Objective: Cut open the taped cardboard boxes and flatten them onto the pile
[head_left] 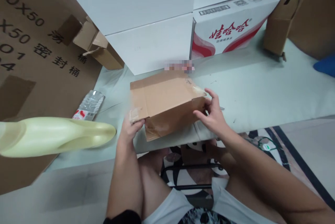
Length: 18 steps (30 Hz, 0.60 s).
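Observation:
A brown cardboard box sits tilted over the front part of the pale green covered table, its long front side facing me. My left hand grips its left end, the thumb at the lower front corner near a torn piece of tape. At the opposite end, my right hand holds the box's edge. Its index finger is raised and its thumb lies in front, while the other fingers curl against the end. Clear tape shows at the top right corner. The inside of the box is hidden.
A pale yellow, smooth, long object juts in from the left, beside a crumpled plastic bottle. White cartons line the back, one with red lettering. Open small boxes stand at left and right. A large printed carton leans left.

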{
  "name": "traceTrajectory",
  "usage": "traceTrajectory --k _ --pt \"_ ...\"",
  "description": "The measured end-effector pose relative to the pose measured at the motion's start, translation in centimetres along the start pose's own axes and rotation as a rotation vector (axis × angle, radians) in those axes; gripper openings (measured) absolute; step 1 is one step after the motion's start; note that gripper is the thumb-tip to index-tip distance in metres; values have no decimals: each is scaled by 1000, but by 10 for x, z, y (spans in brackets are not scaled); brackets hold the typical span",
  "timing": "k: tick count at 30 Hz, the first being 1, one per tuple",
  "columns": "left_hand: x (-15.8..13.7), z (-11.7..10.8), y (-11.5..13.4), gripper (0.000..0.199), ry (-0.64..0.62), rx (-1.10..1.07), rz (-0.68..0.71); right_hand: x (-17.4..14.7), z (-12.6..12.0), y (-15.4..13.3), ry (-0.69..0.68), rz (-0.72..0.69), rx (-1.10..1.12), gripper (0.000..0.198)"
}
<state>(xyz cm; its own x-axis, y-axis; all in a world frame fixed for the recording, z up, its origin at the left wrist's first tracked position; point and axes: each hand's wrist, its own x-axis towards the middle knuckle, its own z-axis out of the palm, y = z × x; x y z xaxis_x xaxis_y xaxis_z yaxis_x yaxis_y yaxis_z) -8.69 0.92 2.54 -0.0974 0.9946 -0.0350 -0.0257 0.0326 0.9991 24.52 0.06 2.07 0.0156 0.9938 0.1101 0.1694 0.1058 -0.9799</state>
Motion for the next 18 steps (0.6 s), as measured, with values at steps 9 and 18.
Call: traceTrajectory --k 9,18 --pt "12 18 3 38 78 -32 -10 -2 -22 -7 59 6 127 35" --pt "38 43 -11 69 -62 247 62 -8 -36 3 75 -87 213 25"
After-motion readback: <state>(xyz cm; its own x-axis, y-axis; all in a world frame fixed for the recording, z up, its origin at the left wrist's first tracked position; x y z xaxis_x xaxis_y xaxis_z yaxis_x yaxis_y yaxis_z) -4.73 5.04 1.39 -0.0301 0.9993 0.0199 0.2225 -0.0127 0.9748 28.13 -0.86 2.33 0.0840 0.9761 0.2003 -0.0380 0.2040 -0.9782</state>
